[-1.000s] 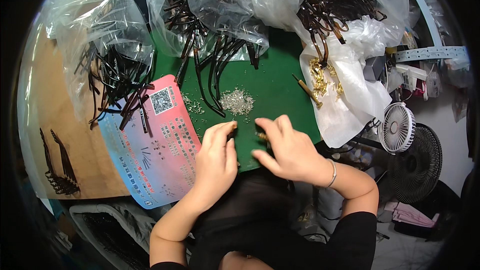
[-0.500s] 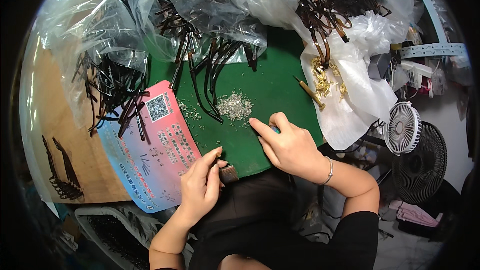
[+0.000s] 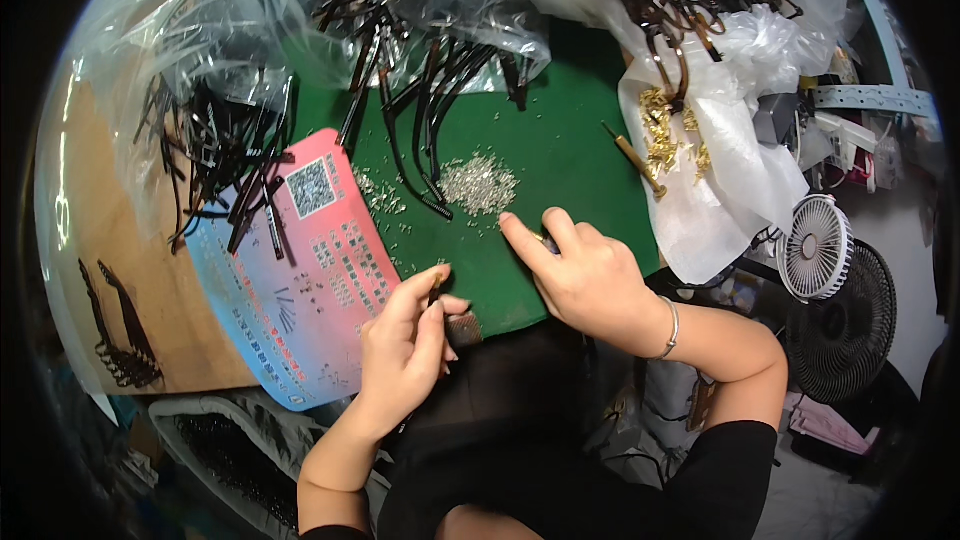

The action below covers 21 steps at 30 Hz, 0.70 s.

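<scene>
From afar I see the left hand (image 3: 402, 340) pinch a brown piece (image 3: 436, 288) below the silver pile (image 3: 478, 184) — the right hand (image 3: 592, 276), round a half-hidden thing (image 3: 547, 243), points at the pile's edge — maybe picking, so next needs a light touch

There's the white fan (image 3: 815, 248) overlapping a bigger black fan (image 3: 858, 325), grey floor (image 3: 800, 490) spreading below it! Far left of that white fan runs a wooden tabletop (image 3: 190, 325), and lower, a grey-edged chair (image 3: 225, 450).
</scene>
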{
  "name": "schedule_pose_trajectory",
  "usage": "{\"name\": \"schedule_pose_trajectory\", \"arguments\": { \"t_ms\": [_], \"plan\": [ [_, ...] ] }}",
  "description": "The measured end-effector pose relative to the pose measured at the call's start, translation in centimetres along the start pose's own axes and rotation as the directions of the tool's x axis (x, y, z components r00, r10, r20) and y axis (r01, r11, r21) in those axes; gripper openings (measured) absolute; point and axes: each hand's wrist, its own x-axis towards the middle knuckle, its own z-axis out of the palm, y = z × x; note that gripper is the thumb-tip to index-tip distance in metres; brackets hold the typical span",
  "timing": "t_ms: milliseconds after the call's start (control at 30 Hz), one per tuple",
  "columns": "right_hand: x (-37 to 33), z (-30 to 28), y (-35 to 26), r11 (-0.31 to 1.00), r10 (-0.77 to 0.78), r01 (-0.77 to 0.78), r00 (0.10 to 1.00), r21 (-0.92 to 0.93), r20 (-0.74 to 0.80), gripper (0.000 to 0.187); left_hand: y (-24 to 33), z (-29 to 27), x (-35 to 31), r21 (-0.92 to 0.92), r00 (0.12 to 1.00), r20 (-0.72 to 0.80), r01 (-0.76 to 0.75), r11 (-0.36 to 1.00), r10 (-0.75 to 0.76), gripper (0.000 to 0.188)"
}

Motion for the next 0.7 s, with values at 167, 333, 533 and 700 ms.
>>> {"name": "schedule_pose_trajectory", "arguments": {
  "t_ms": [167, 333, 533, 700],
  "plan": [
    [0.5, -1.1, -0.7, 0.942, 0.057, -0.11, 0.984, 0.318, 0.171, 0.041, -0.1, 0.2, 0.0, 0.057, 0.999, -0.041, -0.016, 0.998, 0.018, 0.028],
    [0.9, -2.1, -3.2, 0.688, -0.108, -0.086, 0.97, 0.721, 0.218, 0.03, -1.9, 1.2, -0.1, 0.374, 0.932, -0.155, -0.251, 0.893, 0.326, 0.025],
    [1.3, -1.9, -3.4, 0.74, -0.108, -0.048, 0.976, 0.671, 0.19, 0.025, -1.9, 1.9, 0.2, 0.522, 0.854, -0.209, -0.315, 0.793, 0.476, 0.025],
    [1.4, -2.1, -3.5, 0.757, -0.109, -0.069, 0.967, 0.65, 0.23, 0.025, -2.4, 2.0, 0.5, 0.574, 0.805, -0.209, -0.359, 0.736, 0.555, 0.026]
  ]
}}
